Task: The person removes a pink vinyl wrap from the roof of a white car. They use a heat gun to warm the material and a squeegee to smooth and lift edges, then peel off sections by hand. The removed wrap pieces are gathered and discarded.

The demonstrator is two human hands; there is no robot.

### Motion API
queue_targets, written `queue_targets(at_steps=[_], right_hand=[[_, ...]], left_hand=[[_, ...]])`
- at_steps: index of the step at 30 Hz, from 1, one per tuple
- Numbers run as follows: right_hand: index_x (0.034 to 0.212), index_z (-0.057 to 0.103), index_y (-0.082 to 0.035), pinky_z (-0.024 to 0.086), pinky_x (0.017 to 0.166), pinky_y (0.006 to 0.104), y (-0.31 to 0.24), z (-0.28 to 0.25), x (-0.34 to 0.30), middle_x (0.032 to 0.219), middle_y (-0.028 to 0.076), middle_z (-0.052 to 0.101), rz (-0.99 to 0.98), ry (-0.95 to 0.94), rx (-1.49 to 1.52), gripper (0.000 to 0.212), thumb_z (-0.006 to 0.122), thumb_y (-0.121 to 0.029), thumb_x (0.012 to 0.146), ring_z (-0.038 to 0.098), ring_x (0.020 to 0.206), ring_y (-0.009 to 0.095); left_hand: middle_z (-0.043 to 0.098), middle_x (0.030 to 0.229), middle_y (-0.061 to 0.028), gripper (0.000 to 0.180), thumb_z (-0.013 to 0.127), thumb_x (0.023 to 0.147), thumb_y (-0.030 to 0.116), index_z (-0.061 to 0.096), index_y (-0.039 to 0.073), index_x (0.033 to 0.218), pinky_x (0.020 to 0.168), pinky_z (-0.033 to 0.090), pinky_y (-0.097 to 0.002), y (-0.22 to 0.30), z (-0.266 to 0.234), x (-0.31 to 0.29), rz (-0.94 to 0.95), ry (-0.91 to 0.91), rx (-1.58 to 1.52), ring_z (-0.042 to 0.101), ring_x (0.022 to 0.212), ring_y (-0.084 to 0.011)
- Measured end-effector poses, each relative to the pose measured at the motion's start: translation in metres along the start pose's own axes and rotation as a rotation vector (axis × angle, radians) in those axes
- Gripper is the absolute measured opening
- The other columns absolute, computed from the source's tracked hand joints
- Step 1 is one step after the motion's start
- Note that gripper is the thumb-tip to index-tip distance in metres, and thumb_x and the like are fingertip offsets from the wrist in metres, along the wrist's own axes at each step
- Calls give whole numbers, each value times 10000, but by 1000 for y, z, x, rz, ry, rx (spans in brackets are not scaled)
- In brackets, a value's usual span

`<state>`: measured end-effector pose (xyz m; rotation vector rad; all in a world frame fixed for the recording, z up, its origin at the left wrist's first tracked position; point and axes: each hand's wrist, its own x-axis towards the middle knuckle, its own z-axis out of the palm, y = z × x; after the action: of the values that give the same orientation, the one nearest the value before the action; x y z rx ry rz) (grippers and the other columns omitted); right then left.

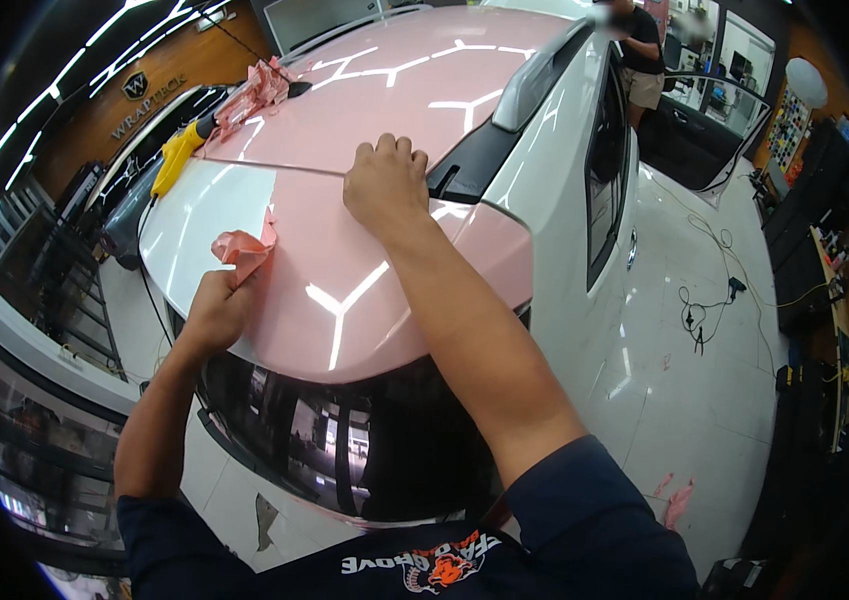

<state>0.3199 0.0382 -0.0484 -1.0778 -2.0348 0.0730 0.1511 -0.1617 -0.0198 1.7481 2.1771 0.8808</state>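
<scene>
A white car's rear is in front of me, its roof (pixel 384 80) and much of its rear spoiler (pixel 344 270) covered in glossy pink film. My left hand (pixel 216 305) is closed on a crumpled, peeled-back edge of pink vinyl film (pixel 244 250). Left of that edge the spoiler shows bare white paint (pixel 209 215). My right hand (pixel 387 185) rests on the pink surface beside the seam between spoiler and roof, its fingers curled down. What lies under those fingers is hidden. Below the spoiler is the dark rear window (pixel 344 440).
A yellow heat gun (pixel 177 158) lies at the roof's left edge, beside bunched pink film (pixel 256 95). Another person (pixel 641 60) stands near the open car door (pixel 694 135). Cords (pixel 714 235), a dark green tool (pixel 737 286) and pink scraps (pixel 679 503) lie on the tiled floor.
</scene>
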Motion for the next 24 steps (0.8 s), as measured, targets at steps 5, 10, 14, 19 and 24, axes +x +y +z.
queue_targets(at_steps=[5, 10, 14, 19, 24], right_hand=[[969, 640, 16, 398, 933, 508, -3, 6, -4, 1083, 199, 586, -6, 10, -44, 253, 513, -175, 864, 524, 1079, 352], [971, 638, 17, 428, 901, 518, -1, 4, -2, 1059, 191, 616, -28, 59, -90, 256, 495, -174, 879, 560, 1035, 351], [923, 641, 18, 469, 841, 500, 2, -1, 3, 945, 189, 647, -38, 146, -14, 245, 506, -182, 882, 594, 944, 360], [857, 632, 26, 480, 792, 477, 2, -13, -21, 867, 200, 644, -146, 202, 143, 203, 536, -151, 880, 598, 864, 371], [917, 635, 25, 485, 791, 436, -11, -53, -107, 888, 189, 641, -171, 402, 308, 134, 569, -79, 864, 600, 872, 365]], left_hand=[[505, 547, 6, 461, 545, 975, 277, 592, -33, 637, 442, 329, -280, -2, 17, -4, -96, 104, -376, 429, 475, -76], [508, 554, 32, 398, 581, 958, 308, 637, -1, 714, 440, 335, -259, -22, 12, 2, -8, 96, -413, 437, 476, -53], [517, 556, 19, 414, 590, 956, 353, 642, 7, 734, 453, 360, -246, -25, 9, 3, -74, 58, -645, 460, 478, -65], [487, 520, 18, 488, 555, 971, 420, 627, 9, 718, 447, 350, -258, -40, 13, 9, 2, 11, -459, 446, 457, -76], [461, 480, 17, 537, 537, 982, 438, 653, -2, 698, 431, 328, -277, -41, 17, 8, 150, 168, -292, 428, 432, -78]])
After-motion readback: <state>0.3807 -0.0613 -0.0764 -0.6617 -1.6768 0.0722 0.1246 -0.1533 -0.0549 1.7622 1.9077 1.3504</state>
